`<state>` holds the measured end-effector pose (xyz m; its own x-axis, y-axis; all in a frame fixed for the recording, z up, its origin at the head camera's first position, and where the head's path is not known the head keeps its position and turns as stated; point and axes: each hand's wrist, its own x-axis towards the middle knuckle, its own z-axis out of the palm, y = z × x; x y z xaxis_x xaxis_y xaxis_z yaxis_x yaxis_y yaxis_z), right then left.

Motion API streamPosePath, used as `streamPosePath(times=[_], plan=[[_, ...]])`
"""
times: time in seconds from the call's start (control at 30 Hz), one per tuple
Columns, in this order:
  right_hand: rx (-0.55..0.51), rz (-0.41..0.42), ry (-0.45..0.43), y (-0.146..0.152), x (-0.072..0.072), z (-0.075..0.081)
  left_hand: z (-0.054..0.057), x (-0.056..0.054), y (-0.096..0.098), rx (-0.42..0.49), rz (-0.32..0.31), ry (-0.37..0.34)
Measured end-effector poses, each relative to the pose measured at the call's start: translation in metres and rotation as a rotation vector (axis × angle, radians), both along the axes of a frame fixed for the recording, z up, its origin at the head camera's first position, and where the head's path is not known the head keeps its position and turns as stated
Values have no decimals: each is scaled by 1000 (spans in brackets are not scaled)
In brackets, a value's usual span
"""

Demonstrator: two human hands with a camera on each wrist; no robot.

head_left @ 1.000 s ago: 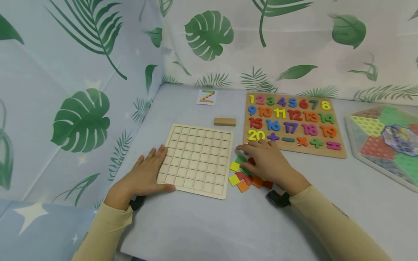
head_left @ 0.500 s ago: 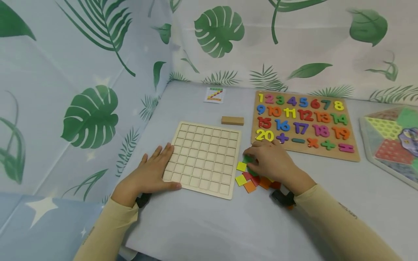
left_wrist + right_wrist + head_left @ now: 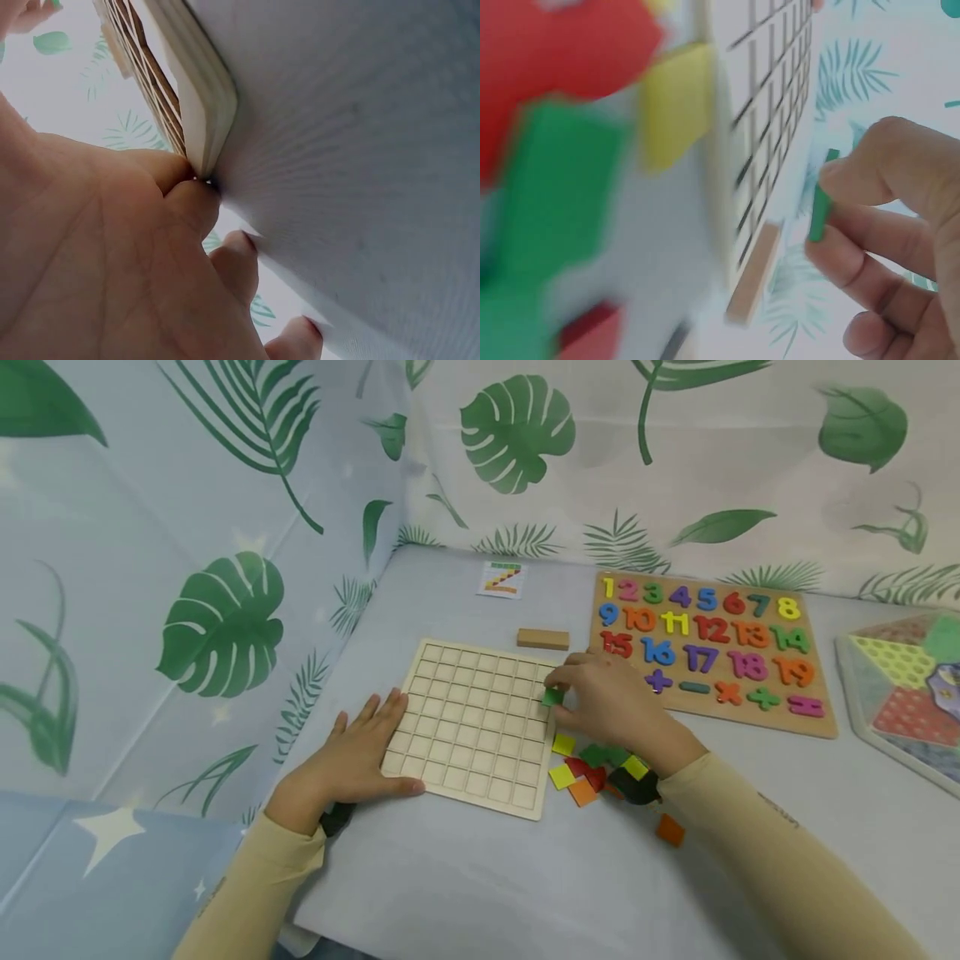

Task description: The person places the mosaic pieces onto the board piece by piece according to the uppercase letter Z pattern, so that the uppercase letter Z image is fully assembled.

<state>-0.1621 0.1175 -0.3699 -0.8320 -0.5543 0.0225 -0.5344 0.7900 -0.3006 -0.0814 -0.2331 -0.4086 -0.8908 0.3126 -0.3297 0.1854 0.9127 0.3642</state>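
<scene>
My right hand (image 3: pixel 611 706) pinches a green square tile (image 3: pixel 822 196) between thumb and fingers, over the right edge of a wooden grid board (image 3: pixel 472 727). In the right wrist view the tile is held edge-on, apart from the board. My left hand (image 3: pixel 356 756) rests at the board's left side with fingers spread and straight. Its fingertips touch the board's edge in the left wrist view. Below my right hand lies a loose pile of tiles, among them a yellow tile (image 3: pixel 561 777), an orange tile (image 3: pixel 582 792) and a red-orange tile (image 3: pixel 671 830) set apart.
A wooden block (image 3: pixel 543 639) lies behind the grid board, and a small pattern card (image 3: pixel 502 579) lies farther back. At the right stand a number puzzle board (image 3: pixel 705 643) and a coloured hexagonal board (image 3: pixel 903 685). Leaf-printed cloth walls border the table at left and back.
My right hand has picked a green tile from the pile and moved up and left to the board's edge. The left hand stays at the board. The head view has shifted slightly.
</scene>
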Motion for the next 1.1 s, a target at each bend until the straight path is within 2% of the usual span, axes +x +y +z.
streamPosePath(times=[0.13,0.3,0.47,0.6,0.8,1.1], plan=[[-49,17,2,-27,-18,0,0,-3,3,-10,-8,-17],[-68,27,-43,-65,-39,-13,-1,-1,5,-11,5,-44],[-43,23,-113,-101,-56,-23,-3,5,4,2,14,-37],[13,34,-128,-122,-66,-26,-4,7,3,11,13,-27],[88,47,-100,-135,-74,-31,-2,7,4,10,16,-27],[56,56,-90,-137,-81,-28,1,3,3,15,23,-10]])
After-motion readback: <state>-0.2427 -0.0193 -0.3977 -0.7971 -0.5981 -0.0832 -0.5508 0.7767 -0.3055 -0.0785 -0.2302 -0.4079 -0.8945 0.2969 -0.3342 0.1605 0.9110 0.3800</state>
